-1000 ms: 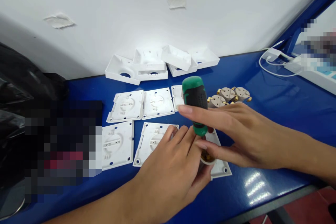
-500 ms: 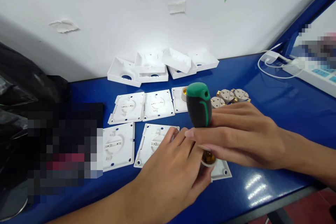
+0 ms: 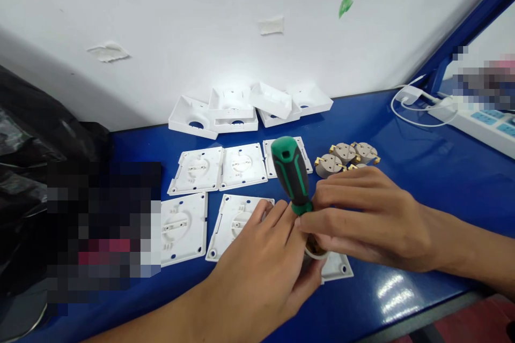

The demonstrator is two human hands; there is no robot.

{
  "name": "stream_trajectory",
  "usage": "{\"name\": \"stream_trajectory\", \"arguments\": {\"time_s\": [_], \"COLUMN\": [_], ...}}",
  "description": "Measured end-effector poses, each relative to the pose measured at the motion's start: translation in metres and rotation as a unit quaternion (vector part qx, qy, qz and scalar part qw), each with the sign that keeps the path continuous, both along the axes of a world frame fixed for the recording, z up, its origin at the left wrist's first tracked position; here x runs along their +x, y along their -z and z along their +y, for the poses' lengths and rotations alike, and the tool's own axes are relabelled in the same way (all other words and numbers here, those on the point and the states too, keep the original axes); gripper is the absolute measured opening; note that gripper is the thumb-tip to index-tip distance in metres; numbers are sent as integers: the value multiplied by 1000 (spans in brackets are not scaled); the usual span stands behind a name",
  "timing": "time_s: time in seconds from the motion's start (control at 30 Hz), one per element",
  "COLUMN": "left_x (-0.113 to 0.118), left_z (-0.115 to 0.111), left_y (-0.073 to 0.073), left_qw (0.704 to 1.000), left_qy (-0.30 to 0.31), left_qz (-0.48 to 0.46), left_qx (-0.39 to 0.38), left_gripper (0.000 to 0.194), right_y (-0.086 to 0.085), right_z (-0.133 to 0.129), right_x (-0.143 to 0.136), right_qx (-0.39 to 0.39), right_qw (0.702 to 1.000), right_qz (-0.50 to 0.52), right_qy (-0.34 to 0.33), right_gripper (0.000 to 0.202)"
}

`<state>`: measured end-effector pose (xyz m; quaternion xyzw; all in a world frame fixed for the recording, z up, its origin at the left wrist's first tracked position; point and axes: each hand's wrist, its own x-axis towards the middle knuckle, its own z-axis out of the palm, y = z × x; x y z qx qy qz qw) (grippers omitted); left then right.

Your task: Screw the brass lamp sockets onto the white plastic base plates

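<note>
My right hand [image 3: 362, 220] pinches a green-and-black screwdriver [image 3: 293, 174] low down, at the green collar below its handle. The screwdriver leans to the left, its tip hidden among my fingers. Below it is a round, white-rimmed lamp socket [image 3: 317, 255] with brass-coloured metal inside. My left hand [image 3: 261, 262] is wrapped round the socket from the left, fingers curled over and thumb in front. The socket sits over a white square plate [image 3: 338, 268], mostly covered by my hands. Another plate [image 3: 225, 209] lies just beyond my left knuckles.
More white square plates [image 3: 201, 171] lie in rows on the blue table [image 3: 422, 193]. White box covers [image 3: 193, 118] are piled along the wall. Several round beige inserts with brass tabs [image 3: 329, 165] lie beyond my right hand. A power strip [image 3: 475, 123] with cables stands at right, black plastic [image 3: 40, 118] at left.
The screwdriver handle has tipped to the left, and my right fingers now sit lower around its collar. The view has shifted slightly. My left hand keeps its hold on the socket.
</note>
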<state>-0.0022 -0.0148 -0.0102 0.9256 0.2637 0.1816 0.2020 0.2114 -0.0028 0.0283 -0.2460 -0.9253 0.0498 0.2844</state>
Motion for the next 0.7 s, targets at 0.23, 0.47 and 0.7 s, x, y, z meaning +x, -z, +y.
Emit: {"name": "stream_trajectory", "arguments": {"time_s": [0.23,0.47,0.7], "left_x": [0,1,3], "left_z": [0,-2,-2], "left_y": [-2,-2,-3], "left_qw": [1000,1000,999], "left_qy": [3,-18,-9], "left_qz": [-3,8,30], "left_qx": [0,11,15], "left_gripper": [30,14,15], "right_y": [3,4,1], "right_z": [-2,-4,0], "right_x": [-1,-2,0], "right_qx": [-26,-69,23], "right_qw": [998,992,994], "right_qz": [44,37,79], "right_qy": [41,95,73], "right_gripper": [37,56,41]}}
